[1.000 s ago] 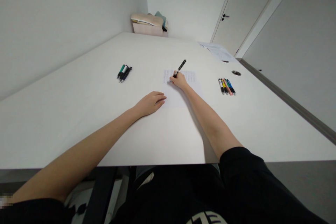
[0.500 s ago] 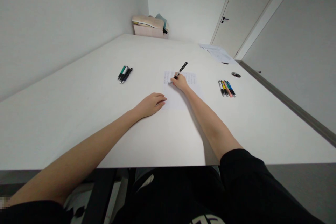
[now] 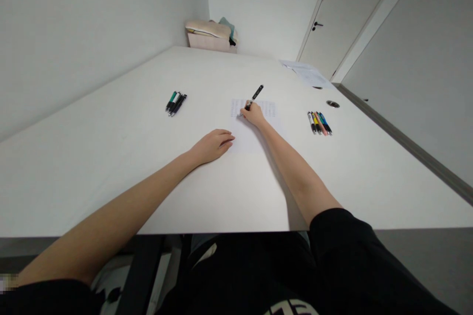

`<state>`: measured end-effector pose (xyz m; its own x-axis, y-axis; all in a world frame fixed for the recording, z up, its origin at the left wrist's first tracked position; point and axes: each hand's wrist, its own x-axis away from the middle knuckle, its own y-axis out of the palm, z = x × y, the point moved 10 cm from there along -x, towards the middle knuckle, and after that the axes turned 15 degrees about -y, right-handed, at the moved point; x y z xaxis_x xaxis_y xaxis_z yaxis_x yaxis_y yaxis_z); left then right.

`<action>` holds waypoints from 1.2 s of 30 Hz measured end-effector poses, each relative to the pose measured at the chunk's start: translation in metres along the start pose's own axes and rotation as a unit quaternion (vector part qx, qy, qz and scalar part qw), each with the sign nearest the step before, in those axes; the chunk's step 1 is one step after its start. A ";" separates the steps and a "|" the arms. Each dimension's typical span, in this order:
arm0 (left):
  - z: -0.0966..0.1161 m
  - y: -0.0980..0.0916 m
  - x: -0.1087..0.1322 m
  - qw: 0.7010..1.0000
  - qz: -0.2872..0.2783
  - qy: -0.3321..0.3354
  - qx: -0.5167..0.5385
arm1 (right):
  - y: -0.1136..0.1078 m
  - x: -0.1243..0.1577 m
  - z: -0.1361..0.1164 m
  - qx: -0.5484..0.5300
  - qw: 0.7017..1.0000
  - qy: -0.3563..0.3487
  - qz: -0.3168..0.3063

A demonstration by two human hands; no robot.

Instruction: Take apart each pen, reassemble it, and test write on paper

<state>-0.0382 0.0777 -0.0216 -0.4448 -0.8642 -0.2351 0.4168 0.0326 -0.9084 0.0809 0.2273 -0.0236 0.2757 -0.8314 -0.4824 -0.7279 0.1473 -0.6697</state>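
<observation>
A black pen (image 3: 257, 92) slants up out of my right hand (image 3: 254, 114), whose fingers are closed around its lower part. That hand rests on a white sheet of paper (image 3: 248, 139) with rows of small writing along its upper part. The pen's tip is near the left end of the written rows, too small to make out clearly. My left hand (image 3: 215, 145) lies flat with its fingers stretched out, fingertips at the left edge of the sheet, holding nothing.
On the white table (image 3: 129, 177), several pens (image 3: 176, 104) lie bunched at the left and several coloured pens (image 3: 320, 123) at the right. More papers (image 3: 308, 74) lie at the far right, near a round metal-rimmed fitting (image 3: 333, 104). Beyond the far edge stands a box with cloths (image 3: 210, 39).
The whole view has shifted very slightly. My right hand keeps its grip on the pen, with hardly any movement, and my left hand stays in place.
</observation>
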 end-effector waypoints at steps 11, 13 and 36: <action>0.001 -0.001 0.000 1.000 0.003 -0.003 0.002 | 0.000 0.000 0.000 -0.017 1.000 0.002 -0.001; 0.001 -0.001 0.000 1.000 0.002 -0.001 0.000 | -0.001 0.000 0.001 -0.012 1.000 0.006 0.005; 0.000 -0.001 0.000 1.000 0.000 -0.003 0.007 | -0.003 0.000 0.003 0.004 1.000 0.007 0.020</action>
<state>-0.0384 0.0778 -0.0210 -0.4402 -0.8674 -0.2320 0.4273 0.0249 -0.9038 0.0850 0.2288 -0.0234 0.2379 -0.8322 -0.5009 -0.7332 0.1843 -0.6545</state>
